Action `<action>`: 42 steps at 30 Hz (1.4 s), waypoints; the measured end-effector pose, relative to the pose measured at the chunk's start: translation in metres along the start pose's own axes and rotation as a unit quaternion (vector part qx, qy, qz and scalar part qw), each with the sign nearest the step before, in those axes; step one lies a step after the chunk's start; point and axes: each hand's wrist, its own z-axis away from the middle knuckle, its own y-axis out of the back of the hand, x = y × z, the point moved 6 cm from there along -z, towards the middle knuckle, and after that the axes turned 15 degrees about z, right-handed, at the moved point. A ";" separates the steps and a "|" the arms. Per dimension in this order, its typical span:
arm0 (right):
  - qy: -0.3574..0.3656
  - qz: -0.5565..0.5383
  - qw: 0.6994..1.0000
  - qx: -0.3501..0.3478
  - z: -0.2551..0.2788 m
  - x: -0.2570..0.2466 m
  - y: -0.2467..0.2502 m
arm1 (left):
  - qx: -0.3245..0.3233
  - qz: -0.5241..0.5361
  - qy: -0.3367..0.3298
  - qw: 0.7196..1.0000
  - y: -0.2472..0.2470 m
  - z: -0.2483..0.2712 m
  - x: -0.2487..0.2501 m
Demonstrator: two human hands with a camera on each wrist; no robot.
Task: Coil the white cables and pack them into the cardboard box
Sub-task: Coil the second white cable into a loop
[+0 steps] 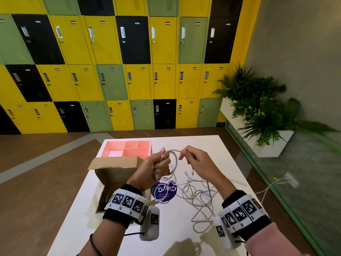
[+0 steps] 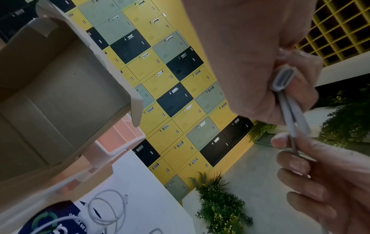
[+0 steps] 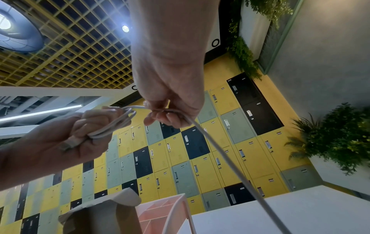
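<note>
My left hand [image 1: 160, 165] is raised above the white table [image 1: 212, 145] and grips a small coil of white cable [image 1: 174, 159] in its fist; the looped strands [image 2: 288, 101] run out from between its fingers. My right hand [image 1: 190, 157] pinches the same cable [image 3: 212, 147] a little to the right, and the strand trails down from it. More loose white cable [image 1: 199, 198] lies tangled on the table below both hands. The open cardboard box [image 1: 114, 174] stands at the table's left edge, left of my left hand; its inside [image 2: 50, 98] shows no cables.
A pink divided tray [image 1: 129, 148] sits behind the box. A round blue sticker [image 1: 164, 190] lies under the cable pile. Lockers fill the far wall, and a planter with green plants [image 1: 262, 111] stands at the right behind a glass rail.
</note>
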 end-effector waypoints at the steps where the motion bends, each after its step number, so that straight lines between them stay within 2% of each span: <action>1: -0.005 -0.006 1.000 -0.013 0.002 0.001 -0.003 | 0.004 0.003 -0.003 1.000 0.001 -0.001 0.000; 5: -0.008 -0.042 0.997 -0.064 0.005 -0.001 -0.015 | 0.019 -0.009 -0.021 1.000 0.005 -0.002 0.003; 14: 0.028 -0.010 0.998 -0.061 0.006 -0.010 -0.017 | -0.018 -0.026 -0.001 1.000 0.003 0.000 0.003; 23: 0.032 -0.005 0.990 -0.134 0.002 -0.013 -0.023 | -0.036 -0.026 0.007 0.999 -0.002 0.001 0.003; 25: 0.040 -0.024 0.991 -0.126 0.001 -0.011 -0.016 | -0.040 -0.007 -0.001 0.999 0.000 0.002 0.005; 29: 0.012 -0.074 0.996 -0.055 -0.002 0.007 0.001 | -0.039 0.037 -0.050 0.997 -0.001 0.002 0.017; 34: -0.049 -0.083 0.995 -0.006 -0.001 0.030 -0.002 | -0.029 -0.011 -0.097 0.995 -0.015 -0.001 0.027; 36: -0.064 -0.075 0.995 -0.025 0.001 0.040 -0.009 | -0.014 -0.026 -0.123 0.992 -0.019 -0.001 0.034; 40: -0.102 -0.024 0.987 -0.122 0.011 0.070 -0.029 | -0.004 -0.040 -0.172 0.984 -0.020 0.001 0.053; 42: -0.118 -0.002 0.982 -0.149 0.017 0.078 -0.032 | -0.005 -0.045 -0.186 0.981 -0.019 0.002 0.057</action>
